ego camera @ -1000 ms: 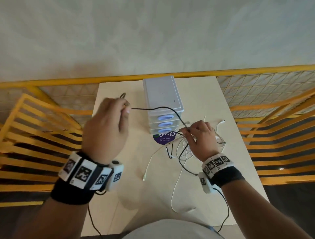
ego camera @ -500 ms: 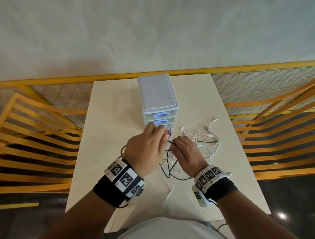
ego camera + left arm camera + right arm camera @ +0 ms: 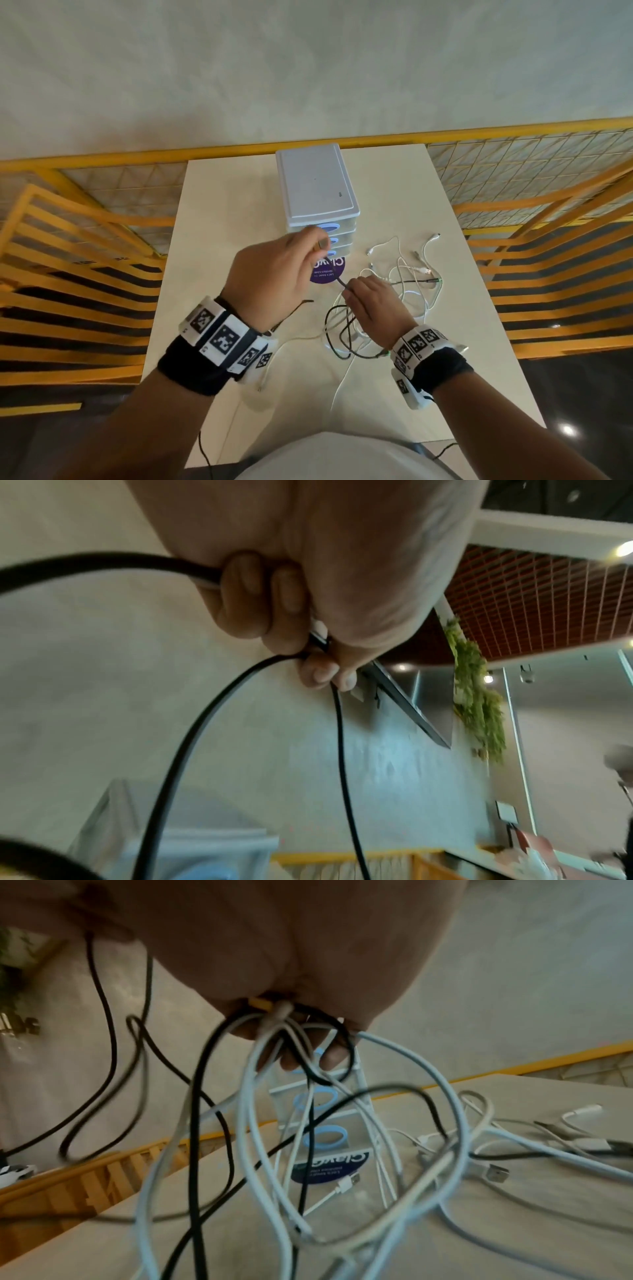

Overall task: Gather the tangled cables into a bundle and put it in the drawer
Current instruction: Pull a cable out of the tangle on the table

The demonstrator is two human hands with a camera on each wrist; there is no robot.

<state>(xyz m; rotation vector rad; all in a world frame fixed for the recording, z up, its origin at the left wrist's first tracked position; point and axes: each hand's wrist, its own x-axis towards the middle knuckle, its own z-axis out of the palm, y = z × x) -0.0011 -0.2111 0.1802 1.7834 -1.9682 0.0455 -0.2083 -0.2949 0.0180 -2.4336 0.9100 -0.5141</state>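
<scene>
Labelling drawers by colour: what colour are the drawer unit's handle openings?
Light blue handle openings on the white drawer unit, clearest in the right wrist view.

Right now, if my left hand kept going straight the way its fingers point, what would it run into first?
Most likely the front of the white drawer unit: the left hand, gripping the black cable, has its fingertips over the blue handles. Whether they already touch is unclear.

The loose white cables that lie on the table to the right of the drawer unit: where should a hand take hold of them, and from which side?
I would grip the white cables where their loops cross near the right hand, coming from above. The plug ends splay outward, so pulling one would probably drag a single strand, not the bunch.
</scene>
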